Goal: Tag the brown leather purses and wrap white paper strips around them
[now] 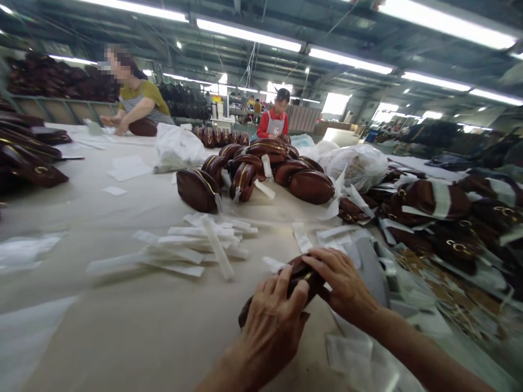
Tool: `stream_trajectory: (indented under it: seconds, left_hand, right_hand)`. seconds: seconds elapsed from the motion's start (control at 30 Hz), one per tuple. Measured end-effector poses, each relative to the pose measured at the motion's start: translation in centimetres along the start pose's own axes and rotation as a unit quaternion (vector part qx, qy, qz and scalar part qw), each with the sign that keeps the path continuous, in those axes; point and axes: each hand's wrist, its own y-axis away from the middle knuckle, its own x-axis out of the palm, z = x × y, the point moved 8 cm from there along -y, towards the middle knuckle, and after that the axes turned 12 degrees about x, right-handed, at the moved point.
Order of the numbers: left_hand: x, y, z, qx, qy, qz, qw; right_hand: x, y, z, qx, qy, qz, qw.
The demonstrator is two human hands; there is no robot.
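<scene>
A dark brown zipped leather bag (296, 279) lies on the table close in front of me, largely covered by my hands. My left hand (275, 307) grips its near side, with bent fingers over the top. Around the far right side curls my right hand (341, 277), its fingertips on the bag's upper edge near the zip. White paper strips (212, 245) lie in a loose heap to the left. Beyond them sits a pile of similar brown bags (261, 169), some with zips and paper strips showing.
At right, more brown bags (439, 201) are heaped beside scraps (453, 288). Crumpled clear plastic (355, 163) and a white plastic bundle (180, 144) flank the middle pile. More bags (28, 152) lie far left. Two people (141, 98) work across the table (134, 332).
</scene>
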Motion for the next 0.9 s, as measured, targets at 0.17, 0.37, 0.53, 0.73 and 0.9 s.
stream_trajectory:
  seconds: [0.17,0.37,0.53,0.73,0.9]
  left_hand:
    - [-0.1,0.2,0.5,-0.14,-0.033,0.086,0.986]
    - [-1.1,-0.8,-1.4,-0.13,0.143,0.106,0.976]
    - [-3.8,-0.9,0.3,0.011,0.067,0.088,0.994]
    - [-2.4,-1.6,2.1,0.166,0.053,0.075,0.982]
    - [-1.9,-1.4,1.4,0.18,-0.004,0.012,0.984]
  right_hand:
    - [0.3,4.8,0.3,0.179,-0.114,-0.041,0.976]
    - [2.0,6.2,0.1,0.214,-0.248,0.061,0.943]
    - [-0.4,6.0,-1.1,0.135,-0.166,-0.048,0.976]
    - [-1.3,4.6,4.4,0.076,-0.016,-0.093,0.993]
    - [0.0,3.7,4.1,0.081,0.042,-0.084,0.992]
